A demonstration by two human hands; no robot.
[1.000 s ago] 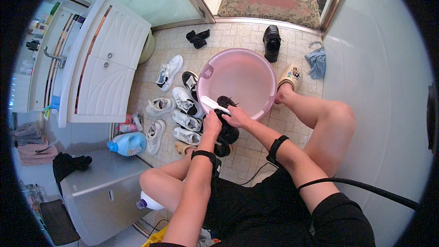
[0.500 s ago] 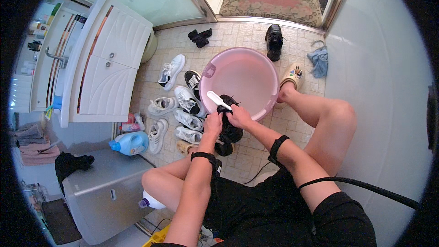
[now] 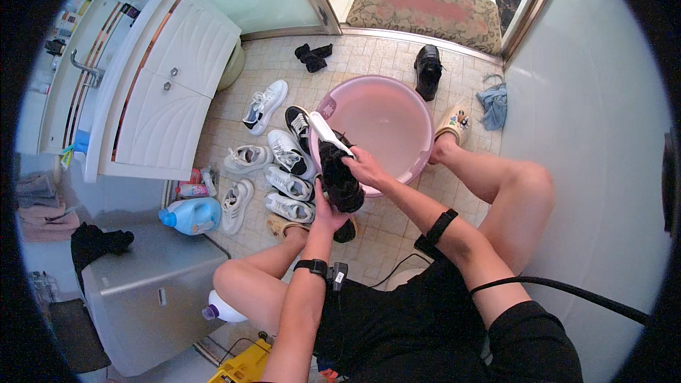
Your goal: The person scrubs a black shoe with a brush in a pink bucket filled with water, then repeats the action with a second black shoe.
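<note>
The left fingers [image 3: 320, 195] have shifted back to clasp the black low-cut shoe [image 3: 342, 186], steadying it just ahead of them. Right fingers [image 3: 357, 159] grip a long white plastic tool [image 3: 326, 130], probably a brush, against it.

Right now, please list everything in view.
Brush: 1, white, in right hand
Held shoe: 1, black, in left hand
Basin: 1, pink, ahead
Sneakers: 7, mostly white, left
Floor shoes: 2, black, beyond basin, by left hand
Clogs: 2, beige, left and right
Mat: 1, brown-red, top edge
Floor cloths: 2, black and blue, far side
Cabinet: 1, white, left
Jug: 1, blue, left
Box: 1, grey, left
Hands: 2, bare, centre
</note>
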